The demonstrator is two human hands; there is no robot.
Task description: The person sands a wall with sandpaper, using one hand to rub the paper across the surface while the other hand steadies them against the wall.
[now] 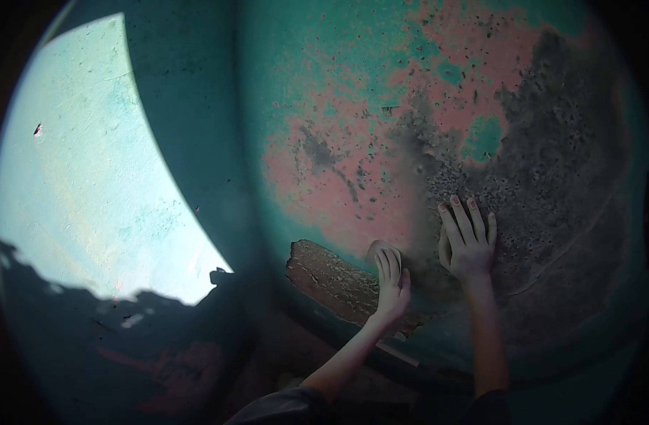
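My left hand [391,282] presses against the lower part of a curved, worn green panel [296,64], fingers together over a small, thin, brownish pad [375,248] whose rounded edge shows past them. To its right, my right hand [469,244] lies flat on the grey patch of the same panel, fingers up and slightly apart, holding nothing. Pink and dark grey areas show through the green paint around both hands. Just left of my left hand is a rough brown patch [331,280] with a ragged edge.
A darker teal surface [190,106] adjoins the panel on the left. Bright light falls on a pale, curved area [91,163] at the far left, with deep shadow beneath it. The panel's lower rim [397,353] curves below my hands, and the frame edges are dark.
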